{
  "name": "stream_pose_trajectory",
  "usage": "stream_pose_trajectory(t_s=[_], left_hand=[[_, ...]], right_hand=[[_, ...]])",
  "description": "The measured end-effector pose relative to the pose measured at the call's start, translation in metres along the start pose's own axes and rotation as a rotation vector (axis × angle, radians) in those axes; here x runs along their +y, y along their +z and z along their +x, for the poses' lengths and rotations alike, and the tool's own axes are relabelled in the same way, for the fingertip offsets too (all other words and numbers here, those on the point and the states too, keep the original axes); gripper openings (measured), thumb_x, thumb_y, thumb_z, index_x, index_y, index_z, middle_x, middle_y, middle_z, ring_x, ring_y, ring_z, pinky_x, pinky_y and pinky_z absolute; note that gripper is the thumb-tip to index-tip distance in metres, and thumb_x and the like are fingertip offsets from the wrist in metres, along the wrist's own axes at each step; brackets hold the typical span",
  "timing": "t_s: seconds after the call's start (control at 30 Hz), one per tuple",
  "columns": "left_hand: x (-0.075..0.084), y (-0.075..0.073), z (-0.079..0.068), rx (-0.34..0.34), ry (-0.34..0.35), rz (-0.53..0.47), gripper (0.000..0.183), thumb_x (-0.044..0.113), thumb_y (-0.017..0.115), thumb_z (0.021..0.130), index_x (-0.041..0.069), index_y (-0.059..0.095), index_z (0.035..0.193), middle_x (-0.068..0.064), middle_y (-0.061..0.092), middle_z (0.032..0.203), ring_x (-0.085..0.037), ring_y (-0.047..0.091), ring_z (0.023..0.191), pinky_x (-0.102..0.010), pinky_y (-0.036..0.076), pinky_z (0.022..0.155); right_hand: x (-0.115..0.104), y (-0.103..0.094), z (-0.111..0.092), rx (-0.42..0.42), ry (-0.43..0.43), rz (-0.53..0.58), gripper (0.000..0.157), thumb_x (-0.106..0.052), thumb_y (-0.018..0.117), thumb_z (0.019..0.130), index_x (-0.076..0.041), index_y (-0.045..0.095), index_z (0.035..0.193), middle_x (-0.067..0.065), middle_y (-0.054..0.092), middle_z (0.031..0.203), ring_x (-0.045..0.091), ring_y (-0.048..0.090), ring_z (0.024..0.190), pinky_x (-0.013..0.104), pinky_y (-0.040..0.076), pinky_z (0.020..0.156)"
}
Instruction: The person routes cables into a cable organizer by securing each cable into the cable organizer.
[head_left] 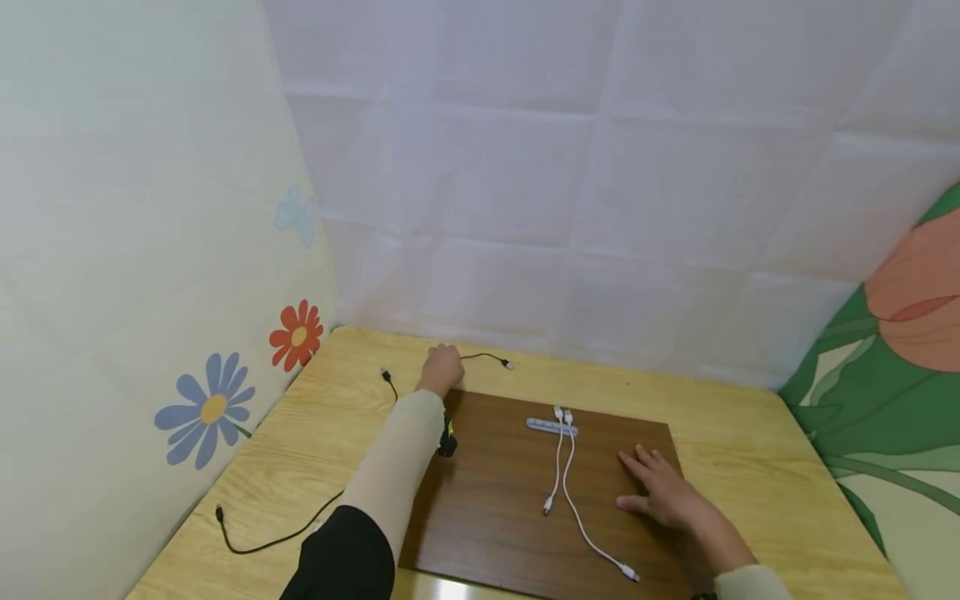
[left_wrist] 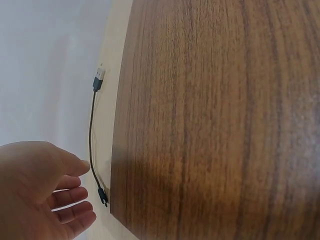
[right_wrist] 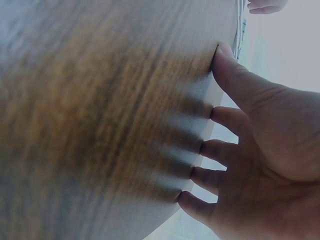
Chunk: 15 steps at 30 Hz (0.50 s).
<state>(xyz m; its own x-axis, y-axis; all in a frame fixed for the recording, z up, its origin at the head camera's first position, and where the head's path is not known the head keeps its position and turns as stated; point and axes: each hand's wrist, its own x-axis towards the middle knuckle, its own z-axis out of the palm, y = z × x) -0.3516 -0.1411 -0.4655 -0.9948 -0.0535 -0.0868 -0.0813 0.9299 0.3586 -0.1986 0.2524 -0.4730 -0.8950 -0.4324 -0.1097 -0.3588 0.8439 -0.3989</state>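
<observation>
At the back of the table my left hand is beside a short black USB cable. The left wrist view shows the same cable lying along the board's edge, its metal plug at the far end. There the left hand has its fingers loosely bent and its thumb tip close to the cord; whether they touch I cannot tell. My right hand rests its spread fingertips on the dark brown board. On that board two white cables cross a pale blue-grey slotted strip, plugs beyond it.
Another black cable curves over the left side of the wooden table. A black plug lies behind the left forearm, its cord partly hidden. White cloth rises along the back, flower-printed cloth at both sides.
</observation>
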Motion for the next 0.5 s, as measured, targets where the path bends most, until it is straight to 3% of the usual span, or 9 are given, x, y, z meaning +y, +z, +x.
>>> stream_pose_trajectory(t_s=[0.3, 0.5], left_hand=[[0.0012, -0.0015, -0.0051, -0.031, 0.019, 0.068, 0.025, 0.002, 0.047, 0.102, -0.005, 0.07, 0.102, -0.025, 0.059, 0.124, -0.039, 0.051, 0.119, -0.047, 0.045, 0.103], [0.0004, 0.0052, -0.0007, -0.025, 0.027, 0.096, 0.024, 0.001, 0.047, 0.102, -0.004, 0.071, 0.101, -0.024, 0.059, 0.122, -0.038, 0.051, 0.117, -0.046, 0.048, 0.099]], right_hand=[[0.0006, 0.0, 0.0007, -0.009, -0.003, 0.008, 0.077, -0.033, 0.077, 0.088, 0.01, 0.046, 0.144, 0.046, 0.028, 0.148, 0.069, 0.02, 0.135, 0.077, 0.027, 0.105], [0.002, -0.001, 0.0001, -0.01, 0.0, 0.004, 0.078, -0.035, 0.077, 0.088, 0.01, 0.046, 0.144, 0.046, 0.028, 0.149, 0.069, 0.02, 0.136, 0.077, 0.027, 0.105]])
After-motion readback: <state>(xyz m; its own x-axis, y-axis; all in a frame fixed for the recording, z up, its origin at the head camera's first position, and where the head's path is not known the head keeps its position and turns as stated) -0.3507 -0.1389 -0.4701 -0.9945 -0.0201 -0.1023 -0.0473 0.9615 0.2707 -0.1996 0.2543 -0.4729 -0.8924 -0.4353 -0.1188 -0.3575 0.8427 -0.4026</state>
